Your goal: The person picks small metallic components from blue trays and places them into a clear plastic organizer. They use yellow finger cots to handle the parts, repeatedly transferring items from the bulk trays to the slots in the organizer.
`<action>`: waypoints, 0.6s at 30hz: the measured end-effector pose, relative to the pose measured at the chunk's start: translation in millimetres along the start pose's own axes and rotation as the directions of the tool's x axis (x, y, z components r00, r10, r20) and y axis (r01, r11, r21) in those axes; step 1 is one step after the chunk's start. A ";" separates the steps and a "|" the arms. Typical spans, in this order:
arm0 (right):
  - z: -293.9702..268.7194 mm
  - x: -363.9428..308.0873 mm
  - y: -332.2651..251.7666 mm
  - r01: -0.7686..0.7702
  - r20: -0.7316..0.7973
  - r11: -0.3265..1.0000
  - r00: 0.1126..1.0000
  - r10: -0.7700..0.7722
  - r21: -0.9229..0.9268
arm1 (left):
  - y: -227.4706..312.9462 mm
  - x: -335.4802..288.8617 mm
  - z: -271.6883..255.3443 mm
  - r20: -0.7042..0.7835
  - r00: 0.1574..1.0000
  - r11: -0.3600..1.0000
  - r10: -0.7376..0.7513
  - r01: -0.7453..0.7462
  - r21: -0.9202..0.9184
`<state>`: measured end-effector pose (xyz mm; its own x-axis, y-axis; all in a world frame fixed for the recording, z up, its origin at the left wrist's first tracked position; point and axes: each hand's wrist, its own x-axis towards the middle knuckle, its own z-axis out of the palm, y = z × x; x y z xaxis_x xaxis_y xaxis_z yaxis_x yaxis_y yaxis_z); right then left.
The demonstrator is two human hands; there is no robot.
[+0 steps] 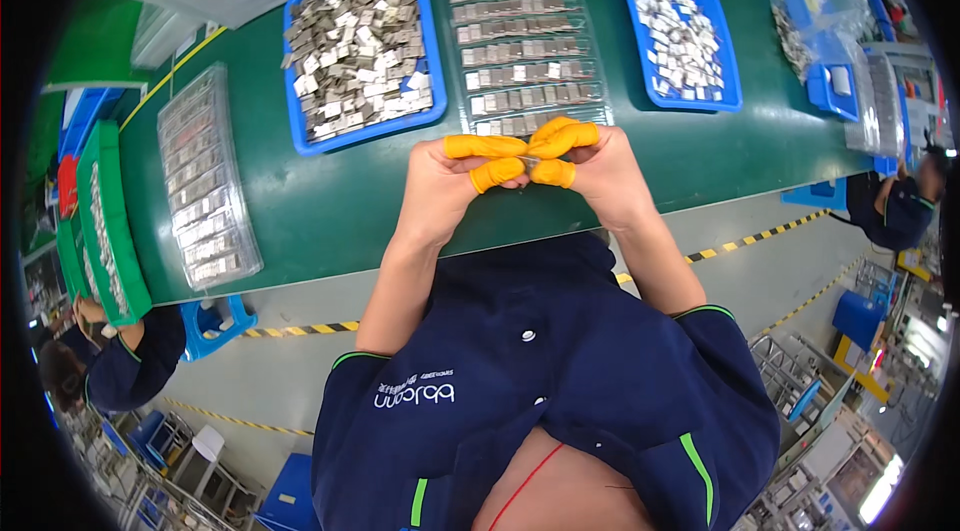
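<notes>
My left hand (458, 171) and my right hand (592, 169) meet over the table's near side, yellow finger cots on their fingertips. Both pinch a small metallic piece (531, 163) between thumbs and forefingers; the fingers hide most of it. Just beyond them lies a clear plastic tray (522, 81) with rows of flat silver-grey metal parts. To its left, a blue bin (437, 81) is heaped with similar grey parts (360, 51). On the right, another blue bin (733, 81) holds small white-and-silver pieces (680, 36).
A second filled clear tray (207, 176) lies at the left on the green table (330, 201). Green bins (118, 221) stand at the left edge near a co-worker's hand (90, 311). Plastic bags (815, 6) and a small blue box (832, 96) sit far right. Another person (895, 206) is at right.
</notes>
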<state>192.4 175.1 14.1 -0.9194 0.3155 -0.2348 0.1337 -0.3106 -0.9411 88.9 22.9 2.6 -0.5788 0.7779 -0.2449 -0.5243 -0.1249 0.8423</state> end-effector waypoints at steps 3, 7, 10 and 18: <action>-0.7 -1.2 0.4 0.092 -0.088 0.970 0.989 -0.115 -0.227 | -9.2 4.2 4.5 -0.066 0.997 0.997 0.037 -0.033 0.068; 2.2 3.6 1.0 0.251 -0.140 0.879 0.933 -0.331 -0.404 | -23.8 19.6 16.1 -0.246 0.953 0.982 0.178 -0.155 0.111; 11.3 -0.1 -0.3 0.318 -0.190 0.704 0.819 -0.541 -0.635 | -28.4 21.9 9.3 -0.221 0.914 0.907 0.339 -0.255 0.336; 12.9 -11.5 2.4 0.500 0.138 0.430 0.756 -0.640 -0.752 | -19.6 3.7 -1.8 0.000 0.953 0.763 0.304 -0.243 0.599</action>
<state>198.6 159.2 17.7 -0.8318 0.3139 0.4578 -0.1245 0.6982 -0.7050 95.8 27.2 -15.6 -0.7109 0.7029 0.0224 0.1149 0.0847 0.9898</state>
